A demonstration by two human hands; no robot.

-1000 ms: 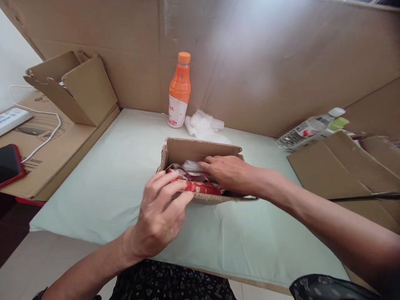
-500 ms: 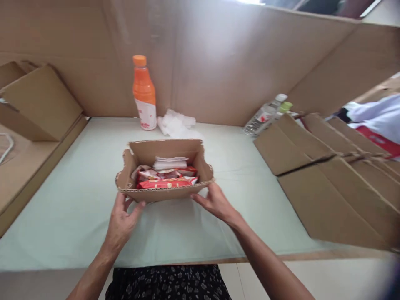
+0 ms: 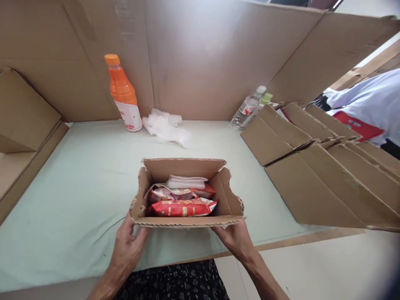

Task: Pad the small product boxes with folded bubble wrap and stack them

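Observation:
Between my two hands is an open cardboard box (image 3: 184, 166), its cut edges wavy at both ends. Inside it stand red snack packets (image 3: 184, 207) and a folded white tissue pack (image 3: 186, 182) behind them. My left hand (image 3: 128, 246) grips the box's near left corner, thumb on the front wall and fingers partly hidden by the side. At the near right corner my right hand (image 3: 237, 239) holds the box the same way, its fingers partly out of sight. Whether the box's base touches the cloth I cannot tell.
An orange bottle (image 3: 123, 96) and crumpled white plastic (image 3: 167, 127) lie along the back cardboard wall (image 3: 200, 62). A clear water bottle (image 3: 248, 108) leans by several cardboard boxes (image 3: 315, 183) on the right. Another cardboard box (image 3: 25, 112) stands left. A person in a pale top (image 3: 371, 96) is beyond.
The box has come nearer to me and slightly right, with both hands still on it. My view has turned a little to the right.

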